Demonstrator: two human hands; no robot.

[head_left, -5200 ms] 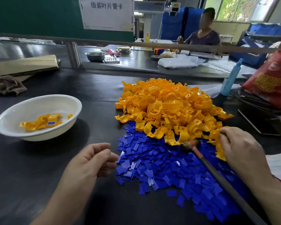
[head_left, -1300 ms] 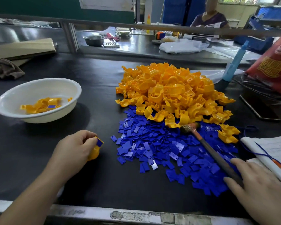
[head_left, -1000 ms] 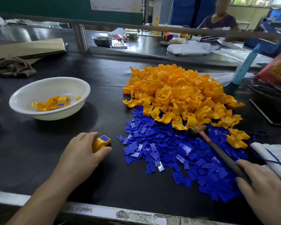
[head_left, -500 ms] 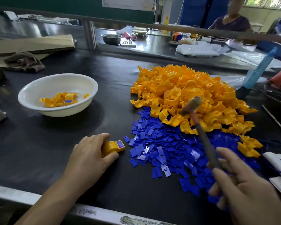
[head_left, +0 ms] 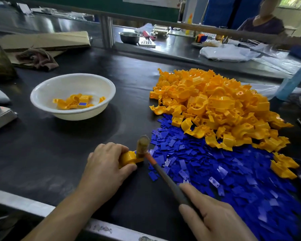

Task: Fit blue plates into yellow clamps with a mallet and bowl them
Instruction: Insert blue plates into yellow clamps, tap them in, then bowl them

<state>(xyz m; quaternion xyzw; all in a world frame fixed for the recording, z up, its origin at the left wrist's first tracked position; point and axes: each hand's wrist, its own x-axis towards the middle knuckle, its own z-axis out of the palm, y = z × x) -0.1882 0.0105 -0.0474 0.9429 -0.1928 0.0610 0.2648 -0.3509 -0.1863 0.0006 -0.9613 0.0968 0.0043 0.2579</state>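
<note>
My left hand [head_left: 105, 168] grips a yellow clamp [head_left: 128, 158] and steadies it on the black table. The head of the mallet [head_left: 142, 145] sits down on the clamp's right end, hiding the blue plate there. My right hand [head_left: 214, 217] grips the mallet's dark handle near the front edge. A big heap of yellow clamps [head_left: 215, 108] lies to the right, with a spread of loose blue plates [head_left: 224, 171] in front of it. A white bowl [head_left: 42, 94] at the left holds several fitted clamps.
Folded cardboard [head_left: 47, 40] and a brown rag [head_left: 36, 58] lie at the back left. A metal edge [head_left: 24, 205] borders the table's front. A blue bottle [head_left: 294, 80] stands at the far right. Beyond a rail, a person [head_left: 262, 21] sits at another bench.
My right hand picked the mallet up off the blue plates, raised it, then brought its head down onto the clamp. My left hand set the clamp with its plate on the table and steadies it.
</note>
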